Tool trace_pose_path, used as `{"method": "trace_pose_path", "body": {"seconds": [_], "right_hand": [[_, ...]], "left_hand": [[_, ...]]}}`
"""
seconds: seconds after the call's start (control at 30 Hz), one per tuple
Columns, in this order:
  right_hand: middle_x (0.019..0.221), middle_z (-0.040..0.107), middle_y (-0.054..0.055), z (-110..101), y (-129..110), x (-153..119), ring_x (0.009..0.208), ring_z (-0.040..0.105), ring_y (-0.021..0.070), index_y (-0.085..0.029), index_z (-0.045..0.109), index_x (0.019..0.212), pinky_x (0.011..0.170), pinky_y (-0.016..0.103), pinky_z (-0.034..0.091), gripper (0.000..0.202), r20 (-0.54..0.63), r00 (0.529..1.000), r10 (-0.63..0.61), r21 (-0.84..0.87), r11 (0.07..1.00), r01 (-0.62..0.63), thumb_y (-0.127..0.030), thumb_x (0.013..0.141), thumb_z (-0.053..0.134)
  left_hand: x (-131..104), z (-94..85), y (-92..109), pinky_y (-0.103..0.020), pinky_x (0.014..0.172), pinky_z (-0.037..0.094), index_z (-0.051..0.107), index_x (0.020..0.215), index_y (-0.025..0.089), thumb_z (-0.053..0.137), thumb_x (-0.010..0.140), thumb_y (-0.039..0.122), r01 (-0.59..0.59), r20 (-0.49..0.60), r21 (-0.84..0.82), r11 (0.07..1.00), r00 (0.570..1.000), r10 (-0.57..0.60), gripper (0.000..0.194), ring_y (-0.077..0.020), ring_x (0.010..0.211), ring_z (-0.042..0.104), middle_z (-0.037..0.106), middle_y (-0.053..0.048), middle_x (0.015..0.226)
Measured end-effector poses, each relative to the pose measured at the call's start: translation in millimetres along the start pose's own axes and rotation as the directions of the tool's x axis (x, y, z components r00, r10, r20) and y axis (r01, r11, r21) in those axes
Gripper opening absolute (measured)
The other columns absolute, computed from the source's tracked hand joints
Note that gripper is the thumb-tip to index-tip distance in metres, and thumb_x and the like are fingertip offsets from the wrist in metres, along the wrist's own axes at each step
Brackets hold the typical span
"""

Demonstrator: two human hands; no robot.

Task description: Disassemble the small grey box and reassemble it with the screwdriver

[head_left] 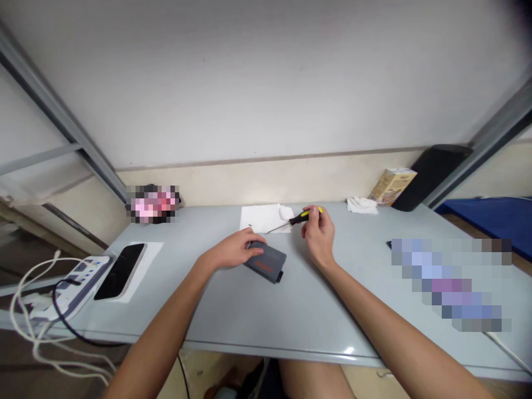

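No readable text, brand or number.
Red lettering [264,266] is seen on the upper face of the dark grey case [273,257], but its characters cannot be made out. Print is also carried by the cream-and-yellow carton [393,187] at the back of the table [307,316], too small and blurred to be read. Any wording within the two pixelated patches, at the rear left and at the right, is hidden.

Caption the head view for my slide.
Left hand on a gray box, right hand holding a black-and-yellow screwdriver.
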State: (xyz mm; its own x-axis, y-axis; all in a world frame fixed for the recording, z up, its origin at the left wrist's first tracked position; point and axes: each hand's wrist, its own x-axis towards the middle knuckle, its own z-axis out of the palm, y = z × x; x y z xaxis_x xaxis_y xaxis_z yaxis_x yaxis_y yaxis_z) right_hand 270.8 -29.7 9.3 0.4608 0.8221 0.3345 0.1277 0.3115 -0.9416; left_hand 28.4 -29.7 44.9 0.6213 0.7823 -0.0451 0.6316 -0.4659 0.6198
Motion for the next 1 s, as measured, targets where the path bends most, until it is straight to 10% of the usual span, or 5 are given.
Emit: {"method": "trace_pose_path", "body": {"seconds": [0.33,0.57,1.0], "right_hand": [[0.067,0.057,-0.002,3.8,4.4,-3.8,0.058,0.052,0.0142,-0.021,0.061,0.085,0.056,0.027,0.04,0.047,0.083,0.996,0.014,0.025,1.0,-0.016,-0.066,0.098,0.05],[0.066,0.059,-0.002,5.7,-1.1,-10.4,0.056,0.049,0.0145,-0.022,0.062,0.089,0.056,0.027,0.039,0.043,0.232,0.973,0.002,-0.004,1.0,-0.001,-0.062,0.098,0.053],[0.07,0.057,-0.002,3.7,-4.6,-9.5,0.059,0.049,0.0138,-0.021,0.062,0.088,0.059,0.027,0.04,0.042,0.178,0.984,-0.025,-0.006,1.0,0.027,-0.061,0.098,0.053]], "left_hand": [[5.1,0.4,-11.1,-0.028,0.07,0.054,0.076,0.106,0.02,0.056,0.094,0.026,0.041,0.009,-0.24,0.97,0.999,-0.04,0.024,-0.0178,0.078,0.065,0.074,-0.008,0.105],[11.2,16.9,-14.2,-0.034,0.096,0.052,0.073,0.101,0.023,0.04,0.099,0.02,-0.073,-0.207,-0.111,0.991,0.977,0.049,0.033,-0.0215,0.101,0.068,0.075,-0.005,0.107],[9.6,16.8,-8.8,-0.035,0.097,0.05,0.072,0.102,0.023,0.036,0.1,0.018,-0.086,-0.214,-0.042,0.995,0.974,0.075,0.036,-0.0217,0.104,0.068,0.075,-0.005,0.109]]}}
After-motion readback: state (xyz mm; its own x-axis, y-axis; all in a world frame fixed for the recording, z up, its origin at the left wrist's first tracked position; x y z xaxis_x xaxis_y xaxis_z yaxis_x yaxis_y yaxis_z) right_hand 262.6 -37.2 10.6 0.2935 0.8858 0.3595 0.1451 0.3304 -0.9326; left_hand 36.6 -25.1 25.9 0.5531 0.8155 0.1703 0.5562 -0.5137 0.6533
